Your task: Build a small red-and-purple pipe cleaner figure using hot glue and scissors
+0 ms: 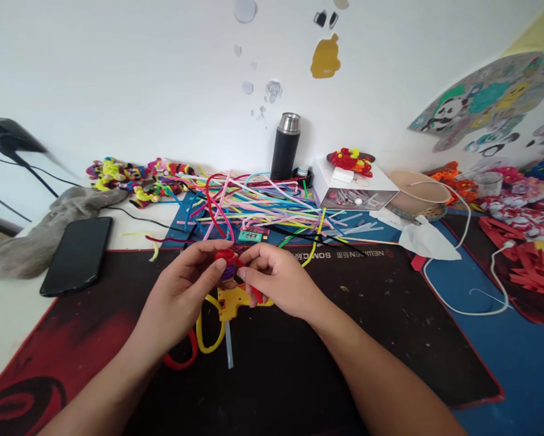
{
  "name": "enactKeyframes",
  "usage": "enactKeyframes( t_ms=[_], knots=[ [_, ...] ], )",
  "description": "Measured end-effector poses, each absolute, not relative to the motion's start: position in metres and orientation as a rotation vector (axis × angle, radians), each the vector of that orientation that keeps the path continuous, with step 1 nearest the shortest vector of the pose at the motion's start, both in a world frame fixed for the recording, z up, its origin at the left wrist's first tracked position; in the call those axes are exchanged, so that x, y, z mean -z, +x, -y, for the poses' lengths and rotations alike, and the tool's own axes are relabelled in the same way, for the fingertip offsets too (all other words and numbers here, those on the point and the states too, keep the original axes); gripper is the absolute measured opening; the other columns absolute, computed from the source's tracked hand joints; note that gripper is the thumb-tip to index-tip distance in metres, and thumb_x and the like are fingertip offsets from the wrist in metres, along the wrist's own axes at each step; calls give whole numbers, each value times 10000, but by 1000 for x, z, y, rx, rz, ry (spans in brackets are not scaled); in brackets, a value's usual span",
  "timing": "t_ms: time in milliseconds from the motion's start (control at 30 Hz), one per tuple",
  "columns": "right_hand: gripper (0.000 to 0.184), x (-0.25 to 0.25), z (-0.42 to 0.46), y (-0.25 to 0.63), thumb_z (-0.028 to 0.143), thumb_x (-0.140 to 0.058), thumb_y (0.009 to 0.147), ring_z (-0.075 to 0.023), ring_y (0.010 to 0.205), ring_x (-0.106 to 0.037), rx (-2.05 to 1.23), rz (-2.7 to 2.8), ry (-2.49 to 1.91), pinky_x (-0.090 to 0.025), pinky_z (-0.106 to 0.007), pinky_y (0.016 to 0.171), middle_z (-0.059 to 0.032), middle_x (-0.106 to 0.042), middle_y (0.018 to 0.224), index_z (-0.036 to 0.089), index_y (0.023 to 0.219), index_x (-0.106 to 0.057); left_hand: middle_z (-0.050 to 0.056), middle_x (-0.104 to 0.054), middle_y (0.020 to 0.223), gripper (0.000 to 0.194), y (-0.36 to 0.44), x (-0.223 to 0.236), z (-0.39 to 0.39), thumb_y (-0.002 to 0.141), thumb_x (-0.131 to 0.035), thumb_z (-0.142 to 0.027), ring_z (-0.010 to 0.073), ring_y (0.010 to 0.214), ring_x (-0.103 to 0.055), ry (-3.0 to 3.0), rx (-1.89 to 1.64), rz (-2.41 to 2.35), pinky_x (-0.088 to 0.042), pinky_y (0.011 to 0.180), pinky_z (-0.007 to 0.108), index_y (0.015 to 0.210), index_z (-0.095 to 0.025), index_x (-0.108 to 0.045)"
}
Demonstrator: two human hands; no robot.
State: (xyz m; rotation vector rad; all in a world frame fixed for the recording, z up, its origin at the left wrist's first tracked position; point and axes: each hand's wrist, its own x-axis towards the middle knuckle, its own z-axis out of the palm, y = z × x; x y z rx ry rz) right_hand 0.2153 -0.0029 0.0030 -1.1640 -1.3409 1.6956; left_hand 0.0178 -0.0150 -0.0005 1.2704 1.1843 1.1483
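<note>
Phone: because it lies flat across the mat's left edge, the black phone (pixel 76 257) seems parked out of the arms' way.
Left hand: curled, thumb against fingers, the left hand (pixel 181 290) grips a small red-and-purple bundle (pixel 227 269), likely to steady it.
Bundle: held between both hands, above the dark mat (pixel 389 339), probably for a close view.
Glue gun: the yellow glue gun (pixel 229 304) rests beneath the hands, perhaps for easy reach.
Heap: colourful fuzzy stems (pixel 258 203) lie behind the mat, presumably kept within reach.
Right hand: nearly closed, the right hand (pixel 283 278) appears to pinch a red stem (pixel 256 295) beside the bundle, seemingly guiding it.
Flask: the black flask (pixel 284 151) stands upright near the wall, likely away from knocks.
</note>
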Motion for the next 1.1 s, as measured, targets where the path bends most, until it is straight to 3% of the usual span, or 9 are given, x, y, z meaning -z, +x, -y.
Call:
enactKeyframes(
  t_ms=[200, 300, 433, 767, 933, 1100],
  knots=[
    [81, -5, 4, 217, 147, -646, 1025, -105, 459, -631, -1676, 1383, -1186, -444, -206, 496, 93, -637, 582, 210, 977, -632, 68, -801, 1058, 338, 16, 6, 10, 840, -949, -459, 215, 860, -753, 939, -1128, -1062, -655, 688, 268, 1092, -247, -873],
    [84, -7, 3, 217, 151, -646, 1027, -103, 451, -624, -1669, 1379, -1199, -433, -204, 493, 95, -629, 567, 208, 968, -630, 84, -812, 1088, 386, 16, 2, 9, 773, -1004, -403, 217, 895, -755, 878, -1090, -1017, -657, 710, 262, 1109, -251, -890],
    [108, -9, 3, 217, 186, -648, 1038, -105, 441, -614, -1649, 1385, -1199, -419, -209, 488, 93, -614, 554, 212, 935, -627, 77, -820, 969, 454, 14, -3, 7, 729, -1023, -390, 192, 774, -739, 900, -1074, -1046, -644, 698, 277, 1139, -243, -897],
    [136, -5, 3, 219, 218, -662, 1034, -100, 415, -567, -1639, 1401, -1146, -397, -207, 478, 105, -573, 510, 219, 902, -628, 58, -831, 1024, 442, 7, 10, 5, 813, -958, -437, 193, 740, -732, 1114, -1106, -1181, -620, 675, 287, 1194, -237, -854],
    [121, -3, 1, 222, 266, -681, 1021, -96, 404, -514, -1638, 1367, -1123, -411, -206, 469, 98, -588, 490, 217, 917, -641, 62, -819, 1103, 400, 7, 9, 4, 780, -983, -386, 168, 759, -729, 990, -1153, -1124, -625, 661, 252, 1130, -229, -870],
    [113, -3, 1, 222, 270, -683, 1012, -95, 399, -507, -1643, 1369, -1121, -404, -207, 459, 100, -585, 491, 220, 918, -646, 35, -814, 992, 348, 6, 8, 3, 779, -994, -364, 147, 694, -717, 988, -1175, -1114, -634, 640, 241, 1083, -241, -876]
  ],
)
